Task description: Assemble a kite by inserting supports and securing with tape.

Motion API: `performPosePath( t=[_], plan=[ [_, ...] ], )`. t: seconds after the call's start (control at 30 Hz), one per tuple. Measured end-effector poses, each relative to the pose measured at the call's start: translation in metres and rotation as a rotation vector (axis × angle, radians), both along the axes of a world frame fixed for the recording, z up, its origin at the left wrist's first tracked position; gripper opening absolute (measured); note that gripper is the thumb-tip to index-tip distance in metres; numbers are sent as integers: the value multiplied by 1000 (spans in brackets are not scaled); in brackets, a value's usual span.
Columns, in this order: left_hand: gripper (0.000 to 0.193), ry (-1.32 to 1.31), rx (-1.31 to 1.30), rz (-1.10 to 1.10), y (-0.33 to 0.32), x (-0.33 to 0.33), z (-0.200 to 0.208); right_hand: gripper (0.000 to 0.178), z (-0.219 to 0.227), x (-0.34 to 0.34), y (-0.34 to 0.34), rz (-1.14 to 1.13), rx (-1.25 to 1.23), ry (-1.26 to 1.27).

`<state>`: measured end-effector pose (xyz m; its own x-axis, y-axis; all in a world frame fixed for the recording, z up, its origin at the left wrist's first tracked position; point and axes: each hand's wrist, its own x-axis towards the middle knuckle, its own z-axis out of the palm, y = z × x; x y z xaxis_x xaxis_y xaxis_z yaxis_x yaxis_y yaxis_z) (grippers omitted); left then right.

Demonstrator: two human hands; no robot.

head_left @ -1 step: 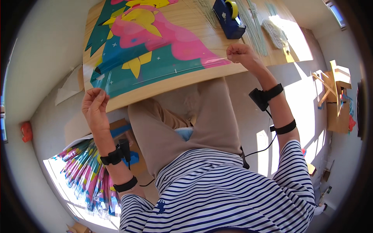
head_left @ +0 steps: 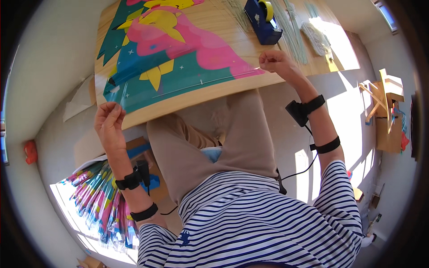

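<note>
Hands well apart, both at the near edge of a printed sheet (head_left: 210,51): left hand (head_left: 109,120) at the near left corner, thumb and forefinger pinched on the film; right hand (head_left: 278,63) at the near right corner, fingers curled and pinched on the edge, though cannot tell exactly how much is caught between them. Under the sheet, a wooden table (head_left: 201,98), bare in a narrow band along the near side. Sheet in pink, teal and yellow, stretched between the hands and spreading far beyond the left one. On the floor at left, beside the left forearm, a fanned pile of glossy colored pieces (head_left: 100,198). Beyond the right hand, a bundle of thin pale rods (head_left: 292,35); just left of it, a dark blue tape dispenser (head_left: 263,35); farther right, a clear plastic box (head_left: 315,38). On the dispenser, a yellow roll (head_left: 267,11). Along the sheet's near edge, a thin white strip (head_left: 214,80), pointing toward the right hand.
</note>
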<state>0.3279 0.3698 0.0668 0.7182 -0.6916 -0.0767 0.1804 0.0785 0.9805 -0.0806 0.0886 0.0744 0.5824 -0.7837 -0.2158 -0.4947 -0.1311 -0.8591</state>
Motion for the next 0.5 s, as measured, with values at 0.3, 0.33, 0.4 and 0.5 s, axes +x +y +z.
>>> performPosePath(
  t=[0.3,0.33,0.4,0.5],
  plan=[
    [15,25,141,-12,-15,0,-30,5,-45,2,-33,-117,105,40],
    [15,22,154,-13,-18,-2,-32,7,-51,1,-36,-127,93,63],
    [14,9,161,-8,-23,-7,-33,10,-58,5,-38,-133,-33,167],
    [12,-1,186,-6,-27,-8,-38,13,-66,8,-39,-124,-194,253]
  ],
)
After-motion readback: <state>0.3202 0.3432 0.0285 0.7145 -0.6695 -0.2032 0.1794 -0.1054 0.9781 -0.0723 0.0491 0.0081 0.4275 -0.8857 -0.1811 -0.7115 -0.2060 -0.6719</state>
